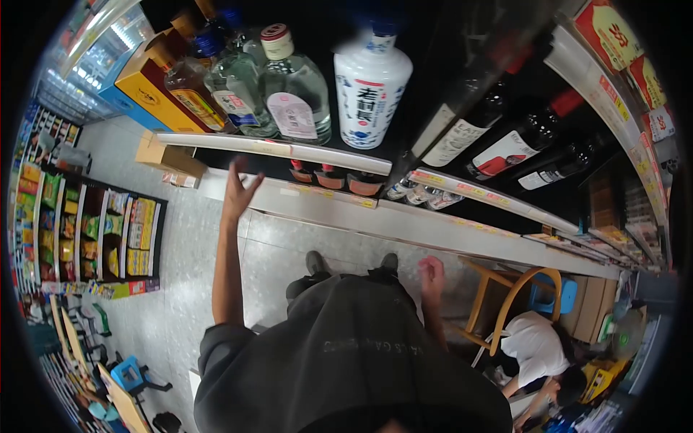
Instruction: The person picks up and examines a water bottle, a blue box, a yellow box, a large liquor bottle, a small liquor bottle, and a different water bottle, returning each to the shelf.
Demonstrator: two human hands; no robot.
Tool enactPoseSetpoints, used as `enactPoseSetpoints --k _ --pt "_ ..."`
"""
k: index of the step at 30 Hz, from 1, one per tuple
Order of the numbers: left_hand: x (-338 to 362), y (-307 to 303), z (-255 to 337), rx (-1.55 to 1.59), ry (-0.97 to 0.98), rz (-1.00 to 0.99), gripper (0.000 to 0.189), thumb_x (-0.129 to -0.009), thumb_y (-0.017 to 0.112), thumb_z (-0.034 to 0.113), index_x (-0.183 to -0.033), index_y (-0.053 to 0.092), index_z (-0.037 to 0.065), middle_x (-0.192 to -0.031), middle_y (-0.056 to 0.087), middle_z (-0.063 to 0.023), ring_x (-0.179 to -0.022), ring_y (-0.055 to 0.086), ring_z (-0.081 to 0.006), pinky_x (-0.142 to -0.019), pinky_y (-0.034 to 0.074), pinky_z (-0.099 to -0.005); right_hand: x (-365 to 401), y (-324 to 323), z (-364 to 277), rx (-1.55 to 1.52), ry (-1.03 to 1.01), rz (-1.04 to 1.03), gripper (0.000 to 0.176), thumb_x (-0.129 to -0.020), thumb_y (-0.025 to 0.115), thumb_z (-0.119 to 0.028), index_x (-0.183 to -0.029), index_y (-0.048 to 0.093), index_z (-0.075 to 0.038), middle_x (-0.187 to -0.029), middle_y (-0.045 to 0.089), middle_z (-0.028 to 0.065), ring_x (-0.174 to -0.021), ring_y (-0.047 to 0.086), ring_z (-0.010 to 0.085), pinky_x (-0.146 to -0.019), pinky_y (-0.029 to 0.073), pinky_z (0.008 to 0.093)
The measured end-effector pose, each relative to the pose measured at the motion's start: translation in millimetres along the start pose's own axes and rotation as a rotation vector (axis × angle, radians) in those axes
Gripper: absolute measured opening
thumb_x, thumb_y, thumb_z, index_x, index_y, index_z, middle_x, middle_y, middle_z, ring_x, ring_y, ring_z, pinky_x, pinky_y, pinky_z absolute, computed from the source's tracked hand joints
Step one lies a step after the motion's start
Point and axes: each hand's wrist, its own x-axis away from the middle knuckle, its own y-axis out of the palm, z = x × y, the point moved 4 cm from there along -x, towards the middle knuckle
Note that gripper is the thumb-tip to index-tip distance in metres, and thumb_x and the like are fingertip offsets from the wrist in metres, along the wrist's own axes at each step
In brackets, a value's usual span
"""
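Note:
My left hand reaches forward with fingers spread and nothing in it, close to the front edge of the bottle shelf. Above it stand a clear bottle with a pale label, a greenish clear bottle and an amber bottle. A white bottle with blue patterns and Chinese characters is farther right. My right hand hangs low beside my body, its fingers curled in, with nothing visible in them. It is apart from the shelf.
Dark wine bottles lean on the shelf at right. Small red-labelled bottles stand lower down. A wooden chair and a crouching person in a white shirt are at right. A snack rack stands at left, near a blue stool.

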Motion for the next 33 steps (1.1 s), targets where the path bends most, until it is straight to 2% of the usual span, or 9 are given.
enactPoseSetpoints --k 2,7,14,18,21,25,29,31,33 --pt "-57 -4 -26 0.204 0.276 -0.011 0.071 -0.075 0.081 0.014 -0.13 0.039 -0.002 -0.123 0.052 -0.0154 -0.116 0.05 -0.0277 -0.099 0.041 -0.0367 17 40 -13 -0.141 0.235 -0.012 0.024 -0.096 0.052 -0.006 -0.119 0.048 -0.003 -0.112 0.057 0.0096 -0.103 0.057 0.0177 -0.092 0.046 0.0314" --pt "-141 20 -119 -0.145 0.196 -0.564 0.048 -0.087 0.066 0.013 -0.128 0.043 0.002 -0.126 0.051 -0.0069 -0.109 0.051 -0.018 -0.097 0.041 -0.0305 43 104 -46 -0.171 0.217 0.058 0.025 -0.097 0.051 -0.007 -0.121 0.048 -0.003 -0.109 0.059 0.0089 -0.102 0.059 0.0178 -0.088 0.05 0.0314" --pt "-139 39 -101 -0.112 0.576 -0.418 0.034 -0.087 0.067 0.017 -0.118 0.056 0.006 -0.115 0.061 -0.0103 -0.103 0.059 -0.0231 -0.089 0.047 -0.0342 70 143 -67 -0.189 0.19 0.04 0.023 -0.097 0.05 -0.006 -0.12 0.05 -0.002 -0.11 0.058 0.0086 -0.103 0.059 0.0174 -0.089 0.049 0.0318" --pt "-59 11 -32 -0.187 0.516 -0.141 0.052 -0.072 0.077 0.009 -0.119 0.054 0.005 -0.111 0.061 -0.0169 -0.104 0.057 -0.0382 -0.089 0.047 -0.0435 60 173 -87 -0.119 0.117 -0.118 0.022 -0.097 0.05 -0.007 -0.118 0.05 -0.002 -0.111 0.058 0.0083 -0.105 0.057 0.0168 -0.093 0.047 0.0329" --pt "-10 -29 38 -0.117 0.66 -0.031 0.063 -0.06 0.084 0.003 -0.116 0.055 0.005 -0.114 0.059 -0.016 -0.109 0.055 -0.0358 -0.095 0.045 -0.0431 43 201 -127 -0.122 0.106 -0.302 0.023 -0.098 0.049 -0.009 -0.119 0.049 -0.001 -0.114 0.056 0.0086 -0.109 0.055 0.0177 -0.098 0.043 0.0339" --pt "29 -95 114 0.04 0.505 -0.082 0.065 -0.06 0.086 0.013 -0.117 0.055 0.003 -0.115 0.059 -0.0134 -0.106 0.058 -0.0273 -0.095 0.045 -0.0375 1 246 -164 -0.239 0.024 -0.478 0.026 -0.1 0.047 -0.017 -0.121 0.049 -0.002 -0.12 0.056 0.0102 -0.119 0.053 0.0198 -0.1 0.04 0.0338" --pt "42 -98 134 0.502 0.192 -0.288 0.062 -0.071 0.08 0.023 -0.122 0.052 0.002 -0.109 0.061 -0.0088 -0.103 0.058 -0.0181 -0.091 0.046 -0.0325 -18 329 -143 -0.662 0.488 -0.871 0.056 -0.099 0.041 -0.047 -0.13 0.046 -0.001 -0.128 0.054 0.0142 -0.121 0.052 0.028 -0.104 0.039 0.0431" --pt "48 -80 128 0.702 -0.037 -0.477 0.059 -0.077 0.074 0.03 -0.123 0.051 0.001 -0.106 0.061 -0.0076 -0.099 0.058 -0.0159 -0.09 0.045 -0.0312 10 351 -192 -0.795 0.508 -1.051 0.059 -0.098 0.042 -0.049 -0.13 0.046 0.0 -0.128 0.054 0.0152 -0.123 0.05 0.032 -0.104 0.039 0.046" --pt "51 -73 131 0.688 -0.047 -0.507 0.058 -0.078 0.073 0.03 -0.123 0.051 0.002 -0.107 0.061 -0.0078 -0.099 0.058 -0.0159 -0.09 0.046 -0.0315 35 366 -206 -0.934 0.527 -1.216 0.062 -0.097 0.042 -0.051 -0.13 0.047 0.0 -0.129 0.053 0.0162 -0.125 0.047 0.036 -0.104 0.039 0.0489"
